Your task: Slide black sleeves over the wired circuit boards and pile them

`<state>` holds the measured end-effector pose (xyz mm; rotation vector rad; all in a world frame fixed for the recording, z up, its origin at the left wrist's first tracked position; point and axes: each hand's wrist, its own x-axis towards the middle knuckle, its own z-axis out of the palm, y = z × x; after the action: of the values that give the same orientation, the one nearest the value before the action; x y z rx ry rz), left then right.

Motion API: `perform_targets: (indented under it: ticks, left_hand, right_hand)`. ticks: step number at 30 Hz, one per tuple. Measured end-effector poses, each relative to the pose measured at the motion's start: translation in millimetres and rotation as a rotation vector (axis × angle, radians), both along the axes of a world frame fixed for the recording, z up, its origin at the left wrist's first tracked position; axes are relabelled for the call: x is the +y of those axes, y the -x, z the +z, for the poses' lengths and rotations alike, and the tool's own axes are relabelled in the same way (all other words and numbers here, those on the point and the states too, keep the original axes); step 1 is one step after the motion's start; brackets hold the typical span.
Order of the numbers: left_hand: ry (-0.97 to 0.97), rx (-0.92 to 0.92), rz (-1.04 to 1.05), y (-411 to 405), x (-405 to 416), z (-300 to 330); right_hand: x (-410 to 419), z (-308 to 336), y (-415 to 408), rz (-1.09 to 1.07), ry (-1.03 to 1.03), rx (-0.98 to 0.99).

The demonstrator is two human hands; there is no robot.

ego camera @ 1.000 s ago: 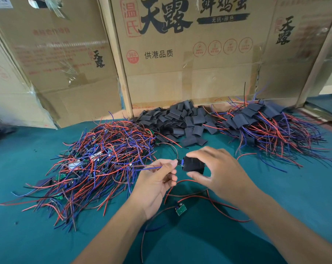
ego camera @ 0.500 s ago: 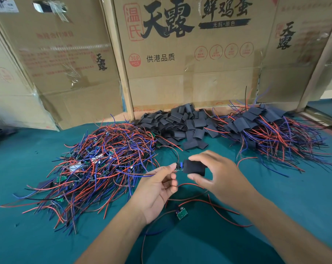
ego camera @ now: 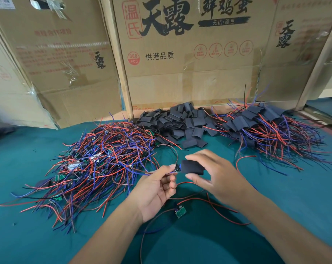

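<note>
My right hand pinches a flat black sleeve between thumb and fingers. My left hand grips the wires of a small circuit board whose end sticks out of the sleeve's left mouth. A second bare green board with red and dark wires lies on the teal mat below my hands. A tangle of unsleeved wired boards lies at the left. Loose black sleeves are heaped at the back middle. Sleeved boards are piled at the right.
Tall cardboard boxes with printed characters stand along the back edge of the teal table. A loose red wire curls on the mat to the right of my right hand.
The sleeve has slid further over the board, so only the board's end shows at the left mouth. Both hands have stayed near the middle of the mat.
</note>
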<state>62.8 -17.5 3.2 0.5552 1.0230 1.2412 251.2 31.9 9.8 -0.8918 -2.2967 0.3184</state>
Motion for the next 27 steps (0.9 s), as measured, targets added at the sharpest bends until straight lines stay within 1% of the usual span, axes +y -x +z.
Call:
perform_targets:
  ticks: [5, 9, 12, 16, 20, 27]
  left_hand:
    - [-0.088, 0.033, 0.039, -0.9, 0.5, 0.3]
    - [-0.189, 0.116, 0.049, -1.9, 0.2, -1.3]
    - [-0.225, 0.164, 0.040, -2.0, -0.5, -2.5]
    - [-0.227, 0.175, 0.013, -0.5, -0.8, -4.0]
    - [-0.210, 0.121, 0.002, 2.1, 0.5, -4.3]
    - [-0.168, 0.151, -0.028, 4.6, 0.7, -5.4]
  right_hand:
    - [0.9, -1.0, -1.0, 0.011, -0.009, 0.001]
    - [1.4, -3.7, 1.4, 0.029, -0.014, 0.007]
    - [1.2, -5.8, 3.2, 0.042, -0.024, 0.000]
    - [0.8, -7.0, 4.3, 0.048, -0.030, -0.005]
    - [2.6, -5.9, 3.6, 0.038, -0.030, 0.009]
    - [1.1, -5.0, 3.9, 0.067, -0.048, -0.020]
